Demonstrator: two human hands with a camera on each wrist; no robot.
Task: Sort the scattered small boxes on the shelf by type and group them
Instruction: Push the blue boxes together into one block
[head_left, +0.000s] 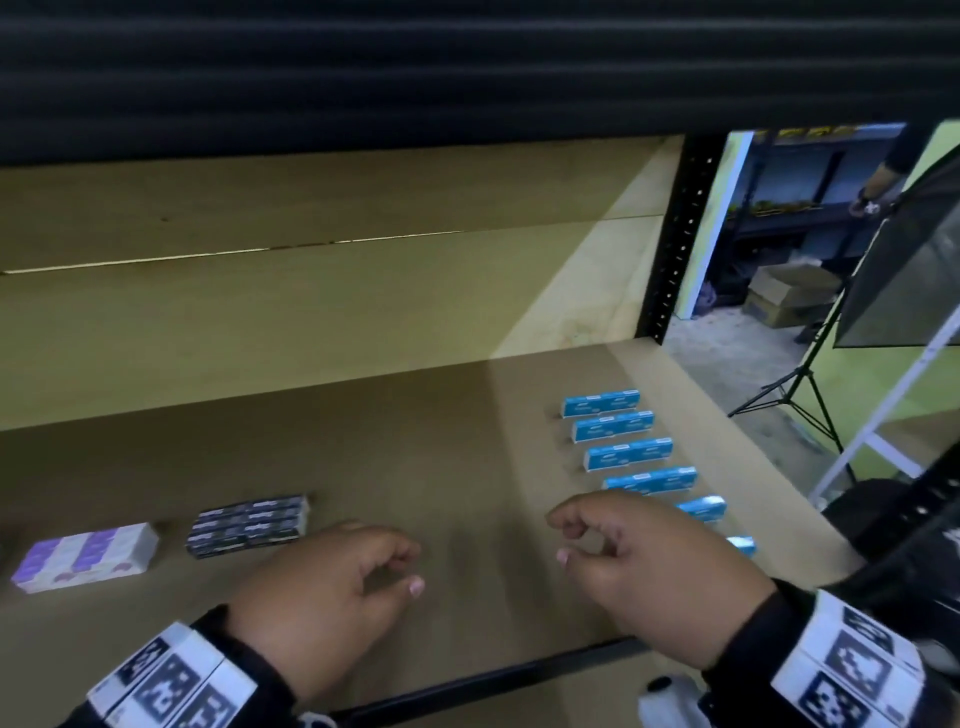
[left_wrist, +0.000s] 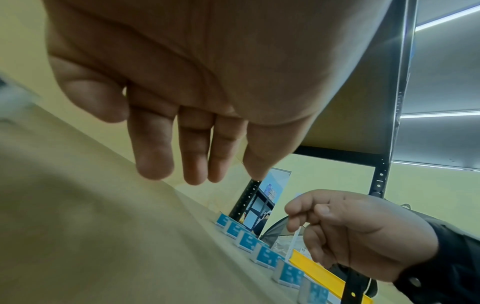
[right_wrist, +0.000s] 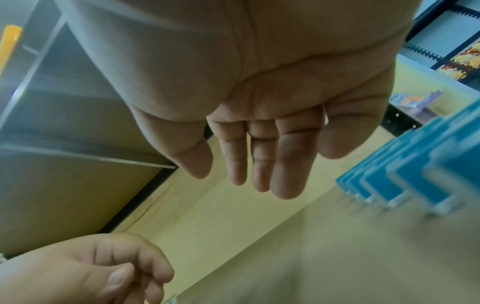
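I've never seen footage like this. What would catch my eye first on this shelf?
Probably the row of bright blue boxes standing in a neat line on the right of the brown shelf. On the left lie a dark box group and a purple-and-white one. In front, the left hand and the right hand hover with loose, empty fingers.

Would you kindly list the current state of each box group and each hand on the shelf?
blue boxes: on edge, lined in a spaced row at the shelf's right.
dark boxes: flat, packed together in one block.
purple-and-white boxes: flat, grouped at far left.
left hand: empty, fingers loosely curled.
right hand: empty, fingers loosely curled.
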